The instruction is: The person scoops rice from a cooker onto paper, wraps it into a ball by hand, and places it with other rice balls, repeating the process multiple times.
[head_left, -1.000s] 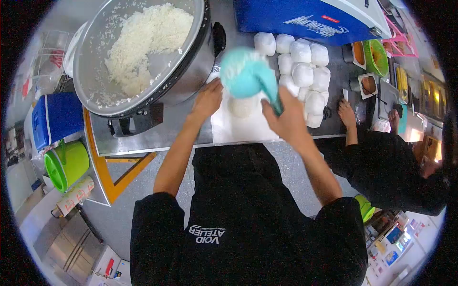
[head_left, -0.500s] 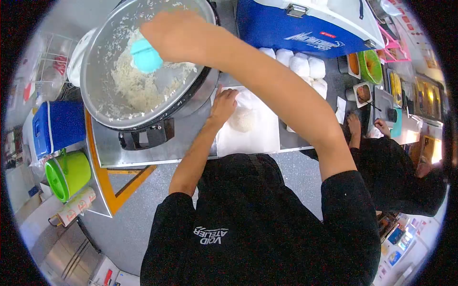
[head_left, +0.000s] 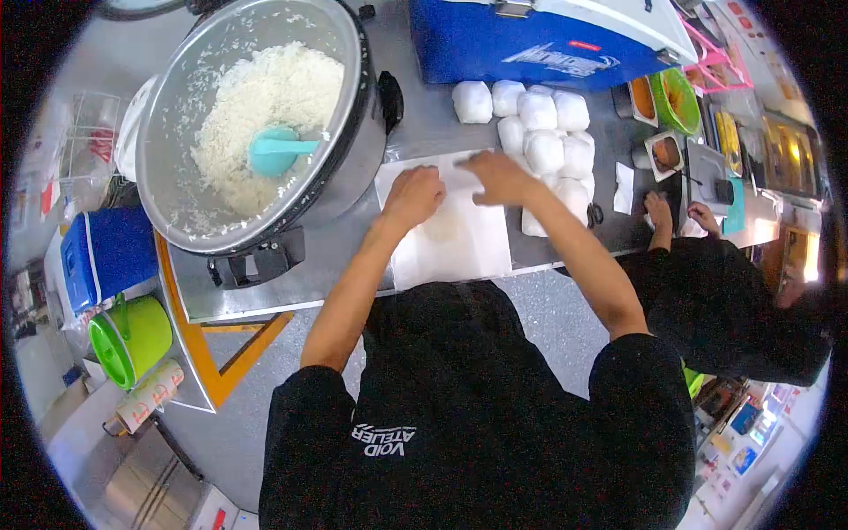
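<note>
White paper sheets [head_left: 468, 252] lie flat on the metal counter in front of the body, with a faint rounded rice lump [head_left: 443, 225] showing through the top sheet. My left hand [head_left: 415, 194] is at the upper left of the sheets, fingers curled on the paper; what they pinch is too small to make out. At the sheets' upper right edge, my right hand [head_left: 496, 178] has its fingers spread and holds nothing. A turquoise scoop [head_left: 276, 151] rests on white rice [head_left: 291, 93] inside the large metal pot [head_left: 155, 168].
Several white wrapped bundles [head_left: 544, 152] are piled right of the sheets. A blue cooler [head_left: 548, 44] stands behind them. Food containers [head_left: 664, 154] and a co-worker's hands [head_left: 658, 212] are farther right. A green bucket [head_left: 146, 338] is at the left.
My right hand has let go of the scoop and moved from the pot to the paper. The scoop now lies in the rice. Paper now covers the rice lump.
</note>
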### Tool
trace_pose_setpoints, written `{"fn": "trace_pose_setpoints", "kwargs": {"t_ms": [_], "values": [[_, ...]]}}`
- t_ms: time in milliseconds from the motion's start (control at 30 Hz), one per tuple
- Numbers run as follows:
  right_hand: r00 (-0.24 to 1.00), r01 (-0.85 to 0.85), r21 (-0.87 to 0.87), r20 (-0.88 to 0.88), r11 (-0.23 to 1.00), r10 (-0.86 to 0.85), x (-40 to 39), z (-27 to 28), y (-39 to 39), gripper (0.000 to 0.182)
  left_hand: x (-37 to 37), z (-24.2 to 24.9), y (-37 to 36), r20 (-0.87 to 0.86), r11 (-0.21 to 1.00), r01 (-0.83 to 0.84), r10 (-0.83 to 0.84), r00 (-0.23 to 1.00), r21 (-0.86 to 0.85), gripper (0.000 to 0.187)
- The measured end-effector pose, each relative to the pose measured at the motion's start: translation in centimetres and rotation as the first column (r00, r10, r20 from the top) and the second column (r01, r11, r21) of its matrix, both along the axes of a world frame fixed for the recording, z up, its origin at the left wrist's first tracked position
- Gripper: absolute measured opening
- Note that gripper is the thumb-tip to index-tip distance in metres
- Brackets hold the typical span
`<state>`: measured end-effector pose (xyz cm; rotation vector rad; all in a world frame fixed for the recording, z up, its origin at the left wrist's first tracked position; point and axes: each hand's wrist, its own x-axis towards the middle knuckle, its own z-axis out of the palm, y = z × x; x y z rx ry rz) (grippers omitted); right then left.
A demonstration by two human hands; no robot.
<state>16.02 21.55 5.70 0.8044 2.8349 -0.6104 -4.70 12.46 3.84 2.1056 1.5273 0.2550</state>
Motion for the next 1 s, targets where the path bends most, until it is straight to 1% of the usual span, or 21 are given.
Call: {"fn": "trace_pose_setpoints", "kwargs": {"t_ms": [33, 67, 100, 133, 167, 200, 233, 267, 367, 400, 433, 467, 567, 600, 700, 733, 800, 867, 900, 967, 1000], "values": [[0.993, 0.019, 0.034, 0.117, 0.999, -0.023, 0.9, 0.1, -1.8, 0.054, 0.4, 0.0, -0.9, 0.010, 0.998, -0.018, 0.018, 1.000, 0.053, 0.012], [0.994, 0.107, 0.122, 0.010, 0.987, -0.109, 2.6, -2.5, -3.5, 0.047, 1.1, -0.3, -2.3, 0.023, 0.994, -0.044, 0.042, 0.999, 0.104, 0.012], [0.979, 0.204, 0.105, -0.030, 0.973, -0.202, 4.1, -3.7, -5.1, 0.042, 1.7, -0.4, -3.7, 0.040, 0.985, -0.077, 0.072, 0.997, 0.153, 0.013], [0.954, 0.295, 0.085, -0.070, 0.952, -0.290, 5.4, -4.5, -6.6, 0.038, 2.3, 0.2, -4.8, -0.028, 0.987, -0.074, 0.079, 0.996, 0.141, 0.012], [0.919, 0.387, 0.055, -0.107, 0.920, -0.380, 6.1, -5.1, -8.0, 0.034, 3.1, -0.5, -6.0, -0.024, 0.964, -0.114, 0.124, 0.992, 0.240, 0.012], [0.875, 0.458, 0.047, -0.200, 0.888, -0.441, 6.1, -5.7, -9.2, 0.033, 3.8, -1.8, -7.4, -0.017, 0.931, -0.145, 0.160, 0.987, 0.335, 0.013], [0.817, 0.528, 0.038, -0.295, 0.848, -0.495, 5.8, -6.2, -9.9, 0.033, 4.3, -2.1, -8.1, -0.006, 0.884, -0.171, 0.192, 0.981, 0.435, 0.015], [0.748, 0.594, 0.022, -0.383, 0.804, -0.542, 5.8, -6.6, -10.5, 0.032, 4.7, -2.4, -9.1, -0.052, 0.931, -0.159, 0.186, 0.981, 0.328, 0.030], [0.719, 0.517, 0.095, -0.587, 0.850, -0.372, 6.5, -9.0, -9.4, 0.038, 6.0, -3.1, -10.8, 0.092, 0.916, -0.274, 0.258, 0.962, 0.292, 0.045], [0.624, 0.611, -0.074, -0.569, 0.788, -0.536, 6.2, -8.9, -9.3, 0.038, 5.9, -3.3, -11.0, 0.079, 0.923, -0.250, 0.237, 0.968, 0.294, 0.048], [0.514, 0.683, -0.238, -0.515, 0.691, -0.686, 5.8, -8.8, -9.6, 0.038, 5.8, -3.6, -11.5, 0.068, 0.930, -0.227, 0.216, 0.974, 0.290, 0.052], [0.395, 0.730, -0.389, -0.432, 0.562, -0.811, 5.5, -8.7, -9.8, 0.039, 5.7, -3.9, -11.9, 0.058, 0.936, -0.204, 0.195, 0.979, 0.286, 0.056], [0.256, 0.732, -0.447, -0.518, 0.514, -0.816, 4.8, -8.2, -9.5, 0.031, 5.8, -3.1, -11.8, 0.042, 0.933, -0.195, 0.191, 0.981, 0.301, 0.051], [0.203, 0.745, -0.467, -0.523, 0.477, -0.828, 4.4, -8.7, -9.4, 0.028, 5.7, -3.1, -11.8, 0.030, 0.936, -0.179, 0.178, 0.984, 0.302, 0.052], [0.355, 0.690, -0.456, -0.463, 0.562, -0.812, 6.0, -8.8, -11.2, 0.034, 5.1, -2.9, -11.6, 0.012, 0.942, -0.129, 0.132, 0.991, 0.311, 0.054], [0.502, 0.617, -0.414, -0.448, 0.669, -0.740, 7.1, -8.2, -12.5, 0.033, 5.0, -3.0, -11.5, 0.022, 0.943, -0.113, 0.112, 0.994, 0.315, 0.053], [0.753, 0.419, -0.334, -0.391, 0.844, -0.529, 9.5, -6.7, -15.3, 0.032, 4.7, -3.2, -11.1, 0.023, 0.942, -0.070, 0.066, 0.998, 0.327, 0.050], [0.854, 0.413, -0.291, -0.205, 0.863, -0.478, 10.7, -4.7, -15.8, 0.027, 4.0, -3.5, -11.0, 0.002, 0.943, -0.019, 0.019, 1.000, 0.333, 0.046], [0.886, 0.410, -0.274, -0.105, 0.870, -0.451, 11.0, -4.1, -16.1, 0.025, 3.8, -3.0, -10.9, 0.066, 0.954, -0.021, 0.001, 0.998, 0.300, 0.044], [0.709, 0.484, -0.575, -0.184, 0.659, -0.681, 10.9, -6.1, -14.8, 0.016, 2.9, -2.1, -10.2, 0.190, 0.971, -0.012, -0.035, 0.981, 0.241, 0.040], [0.593, 0.472, -0.709, -0.184, 0.523, -0.784, 10.8, -6.9, -14.2, 0.015, 2.5, -1.1, -9.9, 0.253, 0.980, -0.022, -0.029, 0.967, 0.200, 0.036]]}}
